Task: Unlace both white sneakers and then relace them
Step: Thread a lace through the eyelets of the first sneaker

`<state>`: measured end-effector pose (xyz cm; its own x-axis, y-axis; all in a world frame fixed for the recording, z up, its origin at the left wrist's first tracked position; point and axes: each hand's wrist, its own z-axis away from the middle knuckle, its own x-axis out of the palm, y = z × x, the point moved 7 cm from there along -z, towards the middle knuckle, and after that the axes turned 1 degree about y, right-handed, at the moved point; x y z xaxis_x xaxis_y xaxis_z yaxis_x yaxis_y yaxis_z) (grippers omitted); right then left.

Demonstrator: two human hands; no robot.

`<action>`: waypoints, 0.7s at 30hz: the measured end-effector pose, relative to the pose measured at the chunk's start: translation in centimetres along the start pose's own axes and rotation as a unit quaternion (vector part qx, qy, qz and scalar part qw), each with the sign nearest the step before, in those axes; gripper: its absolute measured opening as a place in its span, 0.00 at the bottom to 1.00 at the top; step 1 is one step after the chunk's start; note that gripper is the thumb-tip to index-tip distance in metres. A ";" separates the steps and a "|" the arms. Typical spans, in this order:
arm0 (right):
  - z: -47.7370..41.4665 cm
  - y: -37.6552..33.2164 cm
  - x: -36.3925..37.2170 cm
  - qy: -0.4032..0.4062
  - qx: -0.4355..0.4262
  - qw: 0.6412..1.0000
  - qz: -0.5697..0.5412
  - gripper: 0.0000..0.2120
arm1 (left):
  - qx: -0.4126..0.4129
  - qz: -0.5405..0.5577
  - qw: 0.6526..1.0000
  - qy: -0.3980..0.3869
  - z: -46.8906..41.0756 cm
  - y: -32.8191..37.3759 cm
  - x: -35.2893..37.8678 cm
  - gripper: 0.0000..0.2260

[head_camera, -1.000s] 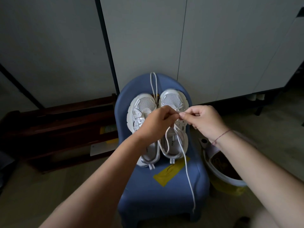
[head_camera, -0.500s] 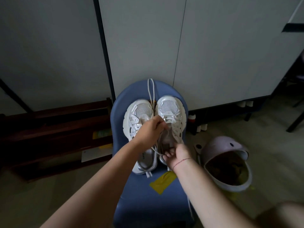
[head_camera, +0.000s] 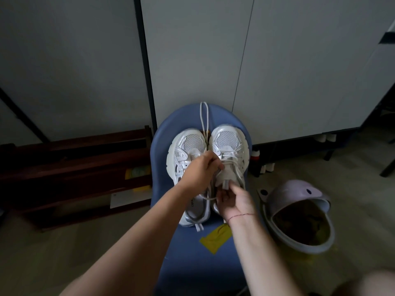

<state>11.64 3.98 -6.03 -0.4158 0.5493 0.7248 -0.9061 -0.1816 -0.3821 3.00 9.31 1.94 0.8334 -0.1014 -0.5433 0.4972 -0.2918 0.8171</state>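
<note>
— Which way do they point?
— Left sneaker (head_camera: 186, 154) and right sneaker (head_camera: 229, 144) lie side by side on the blue chair (head_camera: 192, 263), toes far, heels near.
— Containers?
— The lilac bin (head_camera: 295, 193), on the floor to the right, holds something dark that I can't identify.
— Hands?
— Left hand (head_camera: 199, 173) pinches the right sneaker's lace (head_camera: 229, 161); right hand (head_camera: 234, 199) grips its tongue (head_camera: 227, 176).

Two white shoes (head_camera: 190, 144) sit together on a blue chair (head_camera: 192, 255). The left hand (head_camera: 201, 174) pinches a lace (head_camera: 227, 162). The right hand (head_camera: 233, 199) holds a tongue (head_camera: 226, 175).
</note>
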 end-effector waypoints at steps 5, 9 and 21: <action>1.4 -0.5 2.7 -0.071 -0.033 0.997 0.003 0.15 | -0.002 -0.014 1.000 0.017 0.1 0.2 0.0 0.06; 1.8 -1.3 2.5 -0.018 -0.033 0.999 0.028 0.15 | 0.005 -0.021 0.999 0.037 0.2 0.0 -0.1 0.05; 1.8 -2.8 1.6 -0.031 0.013 0.998 0.054 0.13 | 0.017 -0.029 0.995 0.095 -0.2 0.4 -1.8 0.06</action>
<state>13.31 3.92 -2.76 -0.5143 0.4743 0.7145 -0.8572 -0.2585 -0.4455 1.74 9.54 3.23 0.8362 0.0977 -0.5397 0.5394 -0.3242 0.7771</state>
